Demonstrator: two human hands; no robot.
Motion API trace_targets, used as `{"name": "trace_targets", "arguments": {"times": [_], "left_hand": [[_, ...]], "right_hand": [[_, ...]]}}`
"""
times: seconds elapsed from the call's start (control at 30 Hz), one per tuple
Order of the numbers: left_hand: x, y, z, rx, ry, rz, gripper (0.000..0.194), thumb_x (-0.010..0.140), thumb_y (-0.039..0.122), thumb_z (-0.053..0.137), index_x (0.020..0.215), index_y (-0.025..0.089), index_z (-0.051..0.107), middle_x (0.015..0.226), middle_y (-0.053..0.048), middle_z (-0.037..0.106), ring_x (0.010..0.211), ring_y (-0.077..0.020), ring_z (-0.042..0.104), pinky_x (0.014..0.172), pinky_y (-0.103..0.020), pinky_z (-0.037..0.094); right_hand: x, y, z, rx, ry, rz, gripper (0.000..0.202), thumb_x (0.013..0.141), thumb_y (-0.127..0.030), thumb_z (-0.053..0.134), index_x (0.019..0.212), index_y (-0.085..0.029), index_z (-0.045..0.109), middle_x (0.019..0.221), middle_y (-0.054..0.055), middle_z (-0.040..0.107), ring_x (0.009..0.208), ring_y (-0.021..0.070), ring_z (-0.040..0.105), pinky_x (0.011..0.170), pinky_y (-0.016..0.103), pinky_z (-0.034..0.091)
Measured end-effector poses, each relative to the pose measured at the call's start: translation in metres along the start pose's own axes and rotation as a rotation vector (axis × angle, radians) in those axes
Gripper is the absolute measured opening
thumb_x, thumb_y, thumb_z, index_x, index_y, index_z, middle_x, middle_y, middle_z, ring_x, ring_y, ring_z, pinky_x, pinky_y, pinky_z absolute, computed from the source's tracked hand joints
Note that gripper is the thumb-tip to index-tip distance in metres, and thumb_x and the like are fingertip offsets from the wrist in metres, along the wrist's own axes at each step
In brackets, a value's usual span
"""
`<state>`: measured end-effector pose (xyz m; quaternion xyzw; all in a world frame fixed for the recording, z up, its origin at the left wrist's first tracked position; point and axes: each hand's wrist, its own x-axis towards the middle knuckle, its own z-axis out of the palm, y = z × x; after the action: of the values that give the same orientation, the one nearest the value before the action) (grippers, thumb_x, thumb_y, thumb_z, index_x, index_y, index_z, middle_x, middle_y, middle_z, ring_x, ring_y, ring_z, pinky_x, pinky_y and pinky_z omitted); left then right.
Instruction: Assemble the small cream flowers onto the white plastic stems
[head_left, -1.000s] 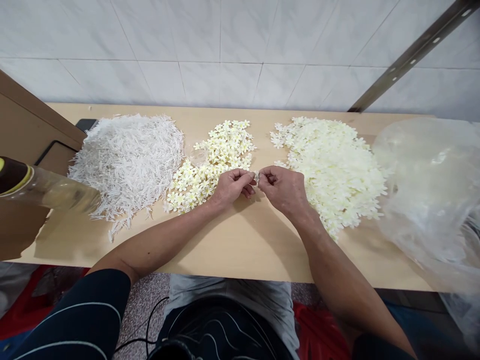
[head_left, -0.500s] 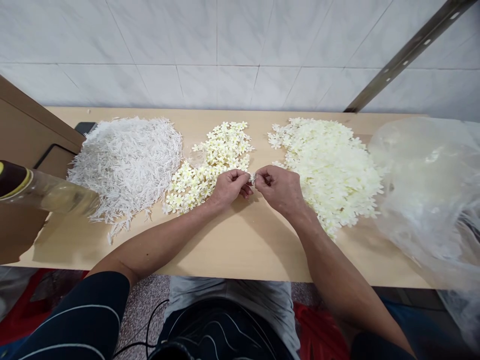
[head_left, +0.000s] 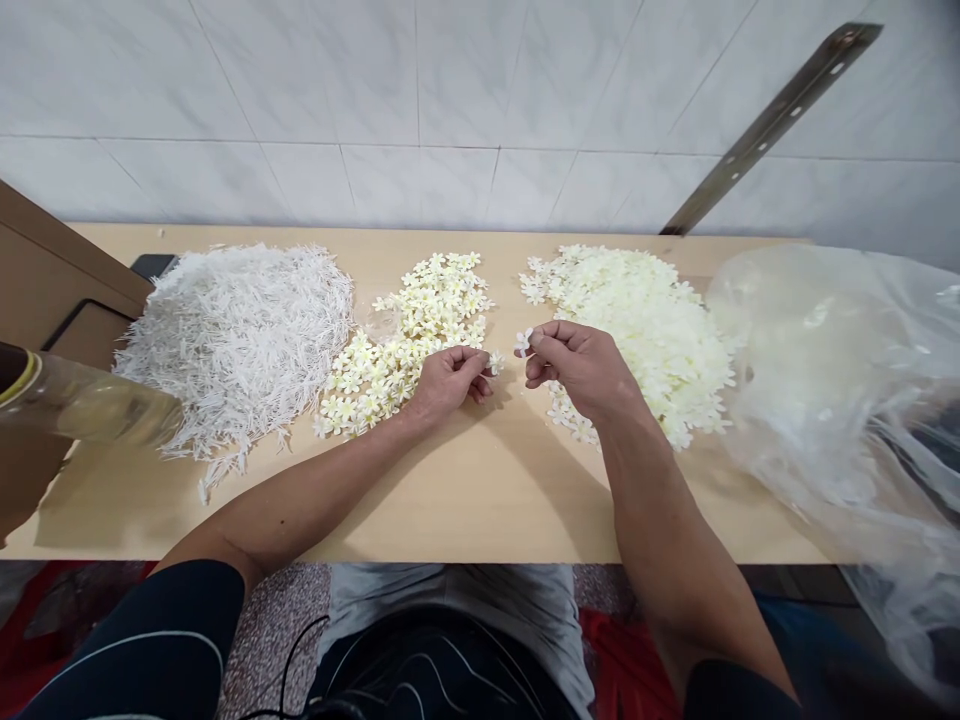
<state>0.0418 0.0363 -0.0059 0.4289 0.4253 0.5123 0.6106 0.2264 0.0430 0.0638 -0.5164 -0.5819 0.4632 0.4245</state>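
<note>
Between thumb and fingers, my left hand [head_left: 454,380] pinches a small artificial flower [head_left: 496,363], pale with a yellowish tint. My right hand [head_left: 577,362] is closed on another small white flower [head_left: 523,343], apart from the first. Behind and left of my left hand spreads a group of cream flowers with yellow centres [head_left: 442,300]. A large heap of pale yellow flowers [head_left: 645,320] lies beyond and right of my right hand. Farther left rises a pile of thin white stems [head_left: 240,325]. Whether my left hand's flower has a stem in it is too small to tell.
A clear plastic bag [head_left: 810,350] covers the right end of the table [head_left: 450,510]. At the left lies a clear bottle [head_left: 105,405] beside a cardboard box [head_left: 45,260]. A tiled wall [head_left: 375,90] with a slotted metal strip [head_left: 772,130] stands behind.
My hands were together at one flower; now they are apart, the right one moved away with a white flower. The whole view has shifted slightly.
</note>
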Motion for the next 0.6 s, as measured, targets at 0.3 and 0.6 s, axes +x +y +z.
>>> {"name": "trace_targets", "arguments": {"times": [0.3,0.6], "left_hand": [[0.0,-0.003,-0.001,-0.025,-0.003,0.026,0.033,0.082,0.046,0.078,0.081,0.014,0.069,0.079,-0.007,0.073,0.055,-0.0108,0.065,0.049,-0.022,0.051],[-0.002,-0.003,0.002,0.021,0.079,0.046,0.035,0.084,0.048,0.075,0.079,0.014,0.067,0.075,-0.006,0.072,0.054,-0.0109,0.064,0.05,-0.022,0.053]], "right_hand": [[0.008,0.009,-0.055,-0.817,0.742,-0.329,0.013,0.089,-0.025,0.064,0.098,-0.019,0.07,0.095,0.013,0.074,0.073,0.0213,0.064,0.085,0.04,0.048],[-0.005,0.018,0.024,-0.798,0.108,-0.448,0.014,0.093,-0.033,0.068,0.09,-0.021,0.073,0.095,0.007,0.076,0.073,0.0199,0.064,0.074,0.033,0.046]]}}
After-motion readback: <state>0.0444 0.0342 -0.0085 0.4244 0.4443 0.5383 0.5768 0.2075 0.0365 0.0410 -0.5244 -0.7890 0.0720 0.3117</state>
